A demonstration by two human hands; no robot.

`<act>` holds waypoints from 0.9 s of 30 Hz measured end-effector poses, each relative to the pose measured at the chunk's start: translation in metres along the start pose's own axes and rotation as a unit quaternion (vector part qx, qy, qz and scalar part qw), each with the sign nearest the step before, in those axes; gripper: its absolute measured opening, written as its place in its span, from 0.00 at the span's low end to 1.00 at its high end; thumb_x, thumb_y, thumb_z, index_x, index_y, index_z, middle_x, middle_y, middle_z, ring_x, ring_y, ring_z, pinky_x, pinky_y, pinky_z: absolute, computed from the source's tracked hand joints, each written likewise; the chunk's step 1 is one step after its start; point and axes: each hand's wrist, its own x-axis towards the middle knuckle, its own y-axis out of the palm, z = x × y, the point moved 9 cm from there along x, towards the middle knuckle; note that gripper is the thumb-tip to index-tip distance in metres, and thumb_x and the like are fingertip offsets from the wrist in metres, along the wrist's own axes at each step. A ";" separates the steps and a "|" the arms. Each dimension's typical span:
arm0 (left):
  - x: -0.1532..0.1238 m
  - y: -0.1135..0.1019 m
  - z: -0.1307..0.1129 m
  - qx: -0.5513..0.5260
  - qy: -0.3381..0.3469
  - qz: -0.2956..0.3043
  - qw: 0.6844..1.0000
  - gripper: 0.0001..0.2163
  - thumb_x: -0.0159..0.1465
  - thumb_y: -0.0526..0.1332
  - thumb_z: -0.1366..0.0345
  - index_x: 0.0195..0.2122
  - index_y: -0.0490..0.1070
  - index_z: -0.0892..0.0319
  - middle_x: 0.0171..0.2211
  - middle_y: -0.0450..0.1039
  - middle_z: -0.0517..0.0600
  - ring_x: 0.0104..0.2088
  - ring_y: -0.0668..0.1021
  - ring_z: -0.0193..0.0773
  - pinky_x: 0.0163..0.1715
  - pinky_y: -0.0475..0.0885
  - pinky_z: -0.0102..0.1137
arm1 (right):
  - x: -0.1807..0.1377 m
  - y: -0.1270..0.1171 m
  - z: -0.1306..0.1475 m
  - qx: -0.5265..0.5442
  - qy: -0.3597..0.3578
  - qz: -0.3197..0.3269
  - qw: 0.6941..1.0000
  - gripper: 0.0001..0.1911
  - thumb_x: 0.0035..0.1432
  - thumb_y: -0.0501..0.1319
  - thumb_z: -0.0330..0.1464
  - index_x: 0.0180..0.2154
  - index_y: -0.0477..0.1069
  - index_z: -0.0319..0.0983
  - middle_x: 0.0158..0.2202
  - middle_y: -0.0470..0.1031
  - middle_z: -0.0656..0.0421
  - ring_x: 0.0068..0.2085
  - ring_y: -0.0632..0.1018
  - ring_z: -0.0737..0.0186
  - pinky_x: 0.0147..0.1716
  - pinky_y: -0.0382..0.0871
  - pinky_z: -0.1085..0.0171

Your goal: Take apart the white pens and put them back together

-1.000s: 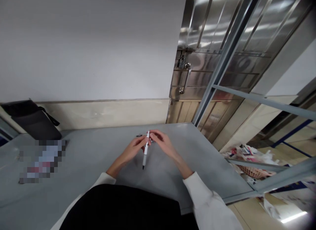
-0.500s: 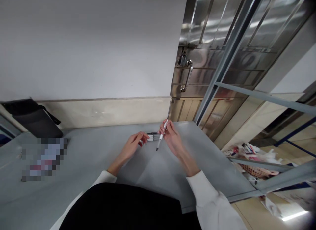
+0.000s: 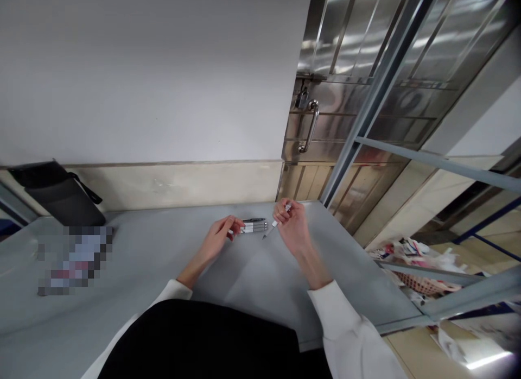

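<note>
My right hand (image 3: 293, 224) is closed around a slim white pen (image 3: 274, 225). The pen's dark tip slants down to the left above the table, and a shiny part of it shows between the fingers. Several similar pens (image 3: 256, 226) lie side by side on the grey table (image 3: 244, 270), white at one end, with a dark one at the back. My left hand (image 3: 220, 237) is at their left end, its fingers loosely curved and apart. Whether its fingertips touch the pens is hard to see.
A dark pouch with a strap (image 3: 61, 194) leans at the back left, beside a blurred-out item (image 3: 77, 259). The wall (image 3: 195, 186) borders the table's far edge. A metal frame post (image 3: 354, 145) and a basket with plastic bags (image 3: 423, 281) are on the right.
My right hand has turned and moved slightly right, with the pen's tip shifting right and up. More of the lying pens shows now. My left hand has barely moved.
</note>
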 end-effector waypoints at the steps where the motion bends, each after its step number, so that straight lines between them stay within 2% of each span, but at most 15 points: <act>1: 0.000 0.000 0.000 -0.001 -0.001 0.000 1.000 0.23 0.70 0.56 0.45 0.37 0.80 0.60 0.29 0.73 0.51 0.32 0.74 0.39 0.30 0.67 0.30 | 0.000 -0.001 0.001 0.013 -0.004 -0.003 1.000 0.14 0.66 0.54 0.43 0.30 0.64 0.44 0.25 0.44 0.65 0.24 0.52 0.61 0.24 0.57 0.61; 6: 0.003 -0.002 0.004 -0.005 0.002 0.002 1.000 0.22 0.70 0.56 0.45 0.37 0.79 0.60 0.29 0.73 0.50 0.32 0.73 0.38 0.29 0.67 0.30 | -0.002 0.002 0.003 0.085 0.008 0.008 0.996 0.10 0.65 0.57 0.39 0.31 0.68 0.43 0.25 0.45 0.65 0.24 0.52 0.63 0.24 0.57 0.64; 13: 0.004 -0.003 0.009 0.002 0.004 0.005 1.000 0.22 0.71 0.55 0.46 0.38 0.79 0.60 0.30 0.73 0.50 0.32 0.73 0.38 0.29 0.66 0.29 | -0.005 0.007 0.003 0.180 0.022 0.031 0.983 0.11 0.66 0.60 0.37 0.32 0.71 0.40 0.26 0.46 0.65 0.25 0.55 0.66 0.25 0.60 0.68; 17: 0.004 -0.004 0.008 0.002 0.004 0.003 1.000 0.22 0.71 0.55 0.46 0.38 0.79 0.60 0.30 0.73 0.51 0.32 0.73 0.38 0.29 0.67 0.29 | -0.004 0.002 0.004 0.187 0.011 0.016 0.982 0.10 0.66 0.59 0.34 0.31 0.71 0.41 0.26 0.47 0.65 0.25 0.56 0.65 0.25 0.60 0.69; 27: 0.004 -0.005 0.008 0.006 0.006 0.000 1.000 0.22 0.71 0.55 0.47 0.37 0.79 0.59 0.30 0.74 0.51 0.32 0.74 0.38 0.29 0.67 0.30 | -0.005 0.001 0.009 0.158 0.005 0.016 0.987 0.12 0.65 0.57 0.37 0.29 0.67 0.42 0.25 0.44 0.65 0.24 0.54 0.64 0.25 0.60 0.66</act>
